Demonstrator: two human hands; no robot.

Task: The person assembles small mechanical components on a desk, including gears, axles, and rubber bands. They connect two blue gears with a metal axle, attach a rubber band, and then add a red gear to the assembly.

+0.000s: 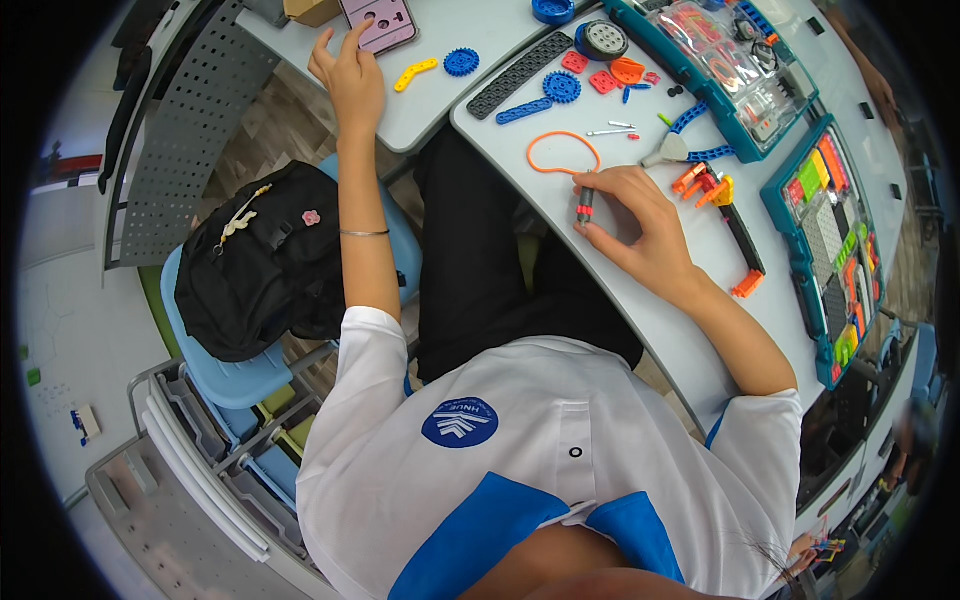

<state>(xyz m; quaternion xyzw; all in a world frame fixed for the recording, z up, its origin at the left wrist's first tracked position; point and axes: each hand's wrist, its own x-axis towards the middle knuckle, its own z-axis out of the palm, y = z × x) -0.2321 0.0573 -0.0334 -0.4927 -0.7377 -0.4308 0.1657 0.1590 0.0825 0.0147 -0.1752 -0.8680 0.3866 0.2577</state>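
Note:
My left hand [350,85], fingers spread, reaches over the left table with a fingertip on a phone [385,25], whose face looks pink. A yellow bent beam [416,74] and a blue gear [461,62] lie to its right. Between thumb and index finger, my right hand [645,225] pinches a short grey rod with red rings [585,207] above the right table. An orange rubber band [562,140] lies in a loop just beyond those fingers. Right of that hand is an orange, black and yellow built piece [725,215].
Two teal cases of parts [735,150], [830,370] stand open at the right. Nearby lie a black toothed strip [520,75], a blue gear [561,87], a wheel [602,40] and red pieces [603,82]. A black backpack [265,270] rests on a blue chair [225,380] at left.

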